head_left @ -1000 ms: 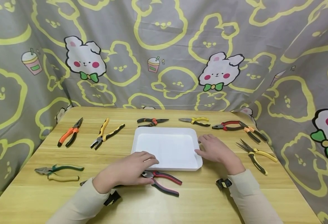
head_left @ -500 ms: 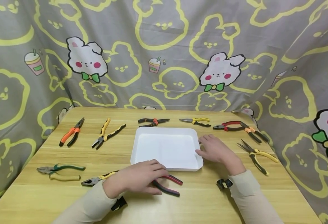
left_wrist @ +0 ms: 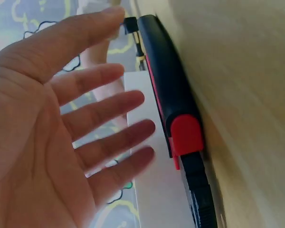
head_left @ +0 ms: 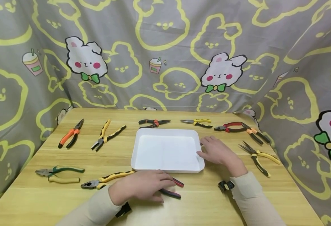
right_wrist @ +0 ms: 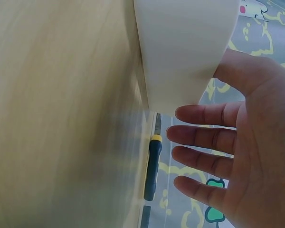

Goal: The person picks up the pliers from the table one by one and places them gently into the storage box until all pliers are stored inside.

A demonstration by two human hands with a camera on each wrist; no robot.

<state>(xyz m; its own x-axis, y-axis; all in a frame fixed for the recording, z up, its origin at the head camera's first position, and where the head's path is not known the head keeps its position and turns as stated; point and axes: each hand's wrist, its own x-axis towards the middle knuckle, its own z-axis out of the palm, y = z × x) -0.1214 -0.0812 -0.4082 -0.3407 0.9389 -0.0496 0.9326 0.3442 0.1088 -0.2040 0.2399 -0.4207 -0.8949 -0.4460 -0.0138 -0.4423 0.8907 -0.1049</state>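
Note:
My left hand (head_left: 144,186) hovers over red-and-black pliers (head_left: 171,193) at the tray's front, covering their head. In the left wrist view its fingers spread straight beside the pliers' handle (left_wrist: 168,71), with a gap between. Yellow-and-black pliers (head_left: 90,184) lie by the left wrist, their handles partly hidden. A shallow white tray (head_left: 168,150) stands mid-table, bare inside. At its right end is my right hand (head_left: 217,150); in the right wrist view the thumb reaches up to the tray's wall (right_wrist: 180,52), and the other fingers extend loosely past its corner.
Several other pliers lie spread round the table: green-handled pliers (head_left: 59,172) at left, orange ones (head_left: 70,135) behind them, long-nosed yellow-and-black ones (head_left: 257,157) at right. More line the back edge. A patterned curtain (head_left: 179,62) encloses the table's far sides.
My left hand has moved from the tray's front left rim rightward and toward me, over the red-and-black pliers. The yellow-and-black pliers have come into sight. The right hand stays put.

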